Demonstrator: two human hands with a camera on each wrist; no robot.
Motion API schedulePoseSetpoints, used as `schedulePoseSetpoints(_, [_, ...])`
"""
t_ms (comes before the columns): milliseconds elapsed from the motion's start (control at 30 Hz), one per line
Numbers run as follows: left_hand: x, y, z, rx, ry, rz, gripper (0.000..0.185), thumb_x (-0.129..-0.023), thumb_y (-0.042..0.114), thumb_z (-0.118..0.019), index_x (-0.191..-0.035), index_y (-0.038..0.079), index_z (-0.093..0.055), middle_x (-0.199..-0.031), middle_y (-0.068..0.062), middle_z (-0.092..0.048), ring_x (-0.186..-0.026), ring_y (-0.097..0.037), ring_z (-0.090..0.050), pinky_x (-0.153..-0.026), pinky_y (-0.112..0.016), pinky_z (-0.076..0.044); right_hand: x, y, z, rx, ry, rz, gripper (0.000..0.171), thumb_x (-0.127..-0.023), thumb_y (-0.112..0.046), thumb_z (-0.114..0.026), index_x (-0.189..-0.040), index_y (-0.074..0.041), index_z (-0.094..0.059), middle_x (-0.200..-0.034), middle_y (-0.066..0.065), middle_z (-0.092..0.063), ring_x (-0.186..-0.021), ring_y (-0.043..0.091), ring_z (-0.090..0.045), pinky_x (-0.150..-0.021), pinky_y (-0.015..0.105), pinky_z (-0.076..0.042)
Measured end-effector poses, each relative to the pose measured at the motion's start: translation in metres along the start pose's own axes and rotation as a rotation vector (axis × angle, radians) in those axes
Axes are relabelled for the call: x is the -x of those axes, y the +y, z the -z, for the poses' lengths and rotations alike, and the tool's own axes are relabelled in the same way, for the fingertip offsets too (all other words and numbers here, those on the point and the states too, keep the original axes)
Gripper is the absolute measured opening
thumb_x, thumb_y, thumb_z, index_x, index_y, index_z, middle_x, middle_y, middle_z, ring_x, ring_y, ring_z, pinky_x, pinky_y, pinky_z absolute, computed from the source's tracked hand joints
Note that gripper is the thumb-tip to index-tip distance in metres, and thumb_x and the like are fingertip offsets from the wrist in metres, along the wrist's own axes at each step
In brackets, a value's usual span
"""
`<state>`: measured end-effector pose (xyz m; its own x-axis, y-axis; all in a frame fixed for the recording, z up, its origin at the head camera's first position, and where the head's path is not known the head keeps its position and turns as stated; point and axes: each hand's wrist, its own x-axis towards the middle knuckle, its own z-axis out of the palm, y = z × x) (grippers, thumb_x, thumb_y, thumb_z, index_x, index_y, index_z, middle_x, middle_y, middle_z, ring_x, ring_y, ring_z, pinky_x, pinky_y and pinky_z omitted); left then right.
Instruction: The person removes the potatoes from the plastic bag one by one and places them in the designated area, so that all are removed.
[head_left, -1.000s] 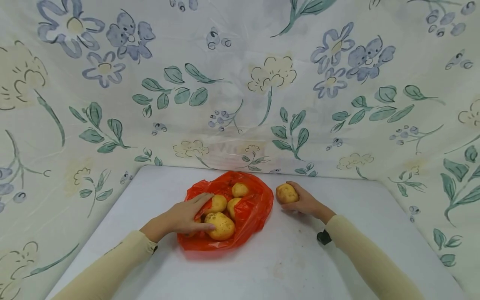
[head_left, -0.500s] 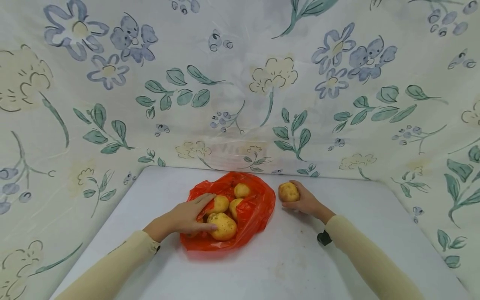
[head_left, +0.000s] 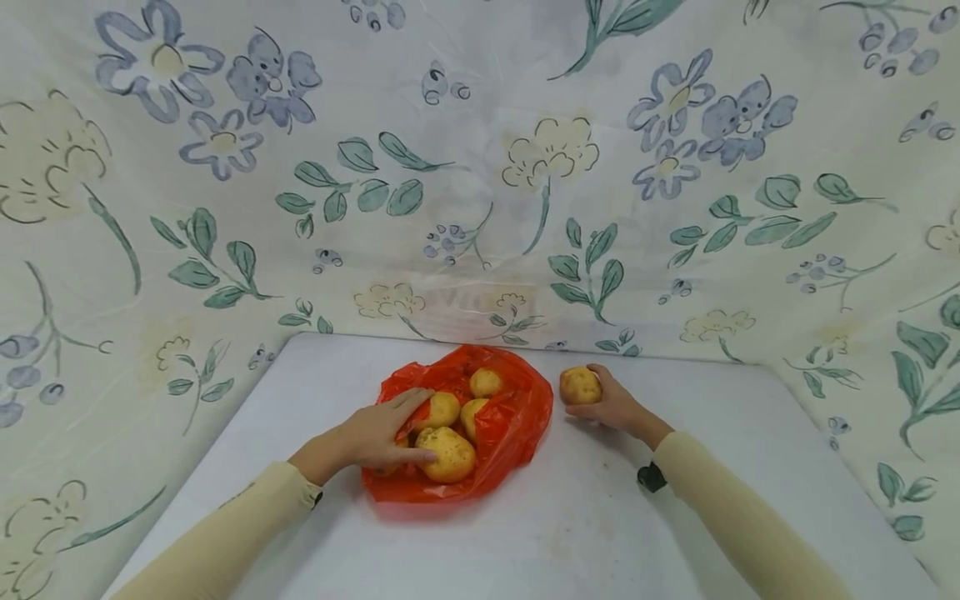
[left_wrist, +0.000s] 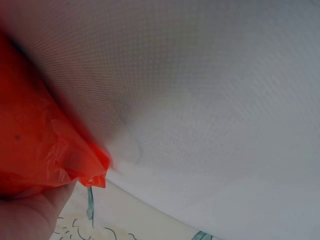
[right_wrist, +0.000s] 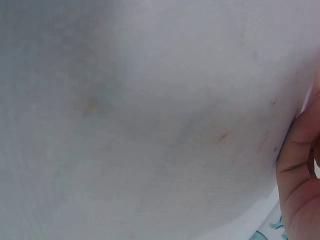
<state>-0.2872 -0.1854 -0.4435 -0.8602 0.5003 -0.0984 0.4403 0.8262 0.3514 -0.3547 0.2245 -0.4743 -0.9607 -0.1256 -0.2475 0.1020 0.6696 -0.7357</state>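
Yellow-brown skin shows on the rounded potato [head_left: 581,386] clamped between the thumb and fingers of the person's right hand [head_left: 611,406]; whether it touches the surface below, the views do not settle. The left hand [head_left: 381,435] lies over the near-left side of a crumpled, translucent red plastic bag [head_left: 521,417], its fingers extended and its thumb spread apart from them, the thumb touching a large, pale yellow potato [head_left: 447,457] at the front of the opening. Behind that sit more yellow potatoes [head_left: 487,382] inside the bag, one partly covered by the left hand. The held potato is outside, just beside the bag's right edge. Cream long sleeves [head_left: 738,508] cover both forearms. Everything rests on a white worktop [head_left: 570,542] marked with small dark specks, backed by a white floral sheet [head_left: 465,167] with blue blossoms and green leaves.
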Motion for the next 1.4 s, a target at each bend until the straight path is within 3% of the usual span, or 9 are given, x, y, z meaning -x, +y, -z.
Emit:
schedulePoseSetpoints(167, [0.001, 0.003, 0.001, 0.007, -0.001, -0.006, 0.105, -0.078, 0.078, -0.059, -0.156, 0.016, -0.026, -0.160, -0.014, -0.032, -0.133, -0.039, -0.049, -0.105, -0.062, -0.043, 0.005, -0.003, 0.001, -0.005, -0.001, -0.021, 0.098, -0.082, -0.042, -0.079, -0.154, -0.013, -0.020, -0.142, 0.017, -0.044, -0.116, 0.033, -0.050, -0.089, 0.042, -0.054])
schedulePoseSetpoints(300, [0.000, 0.003, 0.003, 0.001, 0.000, 0.004, 0.105, -0.078, 0.078, -0.059, -0.157, 0.017, -0.026, -0.160, -0.013, -0.032, -0.134, -0.037, -0.048, -0.104, -0.062, -0.043, 0.007, -0.004, 0.001, -0.032, 0.007, -0.024, 0.094, -0.082, -0.045, -0.078, -0.153, -0.016, -0.023, -0.139, 0.015, -0.046, -0.112, 0.031, -0.051, -0.079, 0.034, -0.055])
schedulePoseSetpoints(667, [-0.005, 0.004, 0.001, 0.006, -0.011, 0.015, 0.106, -0.077, 0.078, -0.059, -0.157, 0.019, -0.025, -0.160, -0.012, -0.031, -0.134, -0.037, -0.048, -0.105, -0.061, -0.043, 0.010, -0.006, 0.004, -0.036, 0.013, -0.046, 0.098, -0.081, -0.049, -0.078, -0.153, -0.013, -0.022, -0.141, 0.018, -0.045, -0.114, 0.032, -0.052, -0.085, 0.038, -0.056])
schedulePoseSetpoints(900, [-0.003, 0.002, 0.000, 0.006, -0.004, 0.012, 0.105, -0.078, 0.078, -0.059, -0.157, 0.018, -0.025, -0.160, -0.013, -0.032, -0.133, -0.037, -0.049, -0.104, -0.061, -0.044, 0.008, -0.005, 0.004, 0.013, 0.004, -0.032, 0.102, -0.080, -0.053, -0.077, -0.152, -0.008, -0.021, -0.139, 0.019, -0.046, -0.110, 0.030, -0.053, -0.081, 0.035, -0.057])
schedulePoseSetpoints(1100, [-0.001, 0.001, 0.000, 0.008, 0.004, 0.001, 0.104, -0.078, 0.077, -0.060, -0.157, 0.017, -0.026, -0.160, -0.013, -0.033, -0.133, -0.037, -0.050, -0.104, -0.060, -0.044, 0.010, -0.003, 0.010, 0.091, 0.008, -0.004, 0.112, -0.078, -0.063, -0.073, -0.154, -0.006, -0.015, -0.143, 0.025, -0.042, -0.119, 0.037, -0.051, -0.096, 0.051, -0.053])
schedulePoseSetpoints(1200, [-0.001, 0.002, -0.001, 0.008, 0.002, -0.001, 0.104, -0.078, 0.077, -0.060, -0.157, 0.017, -0.026, -0.160, -0.013, -0.033, -0.133, -0.037, -0.050, -0.104, -0.061, -0.044, 0.015, -0.001, 0.018, 0.161, 0.028, 0.025, 0.114, -0.080, -0.069, -0.066, -0.156, -0.006, -0.009, -0.149, 0.028, -0.032, -0.127, 0.043, -0.047, -0.101, 0.059, -0.047])
schedulePoseSetpoints(1400, [0.000, 0.001, 0.000, 0.013, -0.003, 0.015, 0.105, -0.077, 0.078, -0.060, -0.157, 0.018, -0.026, -0.160, -0.011, -0.033, -0.132, -0.035, -0.051, -0.104, -0.060, -0.044, 0.028, -0.002, 0.037, 0.377, 0.133, 0.121, 0.100, -0.092, -0.068, -0.049, -0.159, -0.009, -0.004, -0.159, 0.032, -0.007, -0.139, 0.058, -0.028, -0.107, 0.072, -0.030])
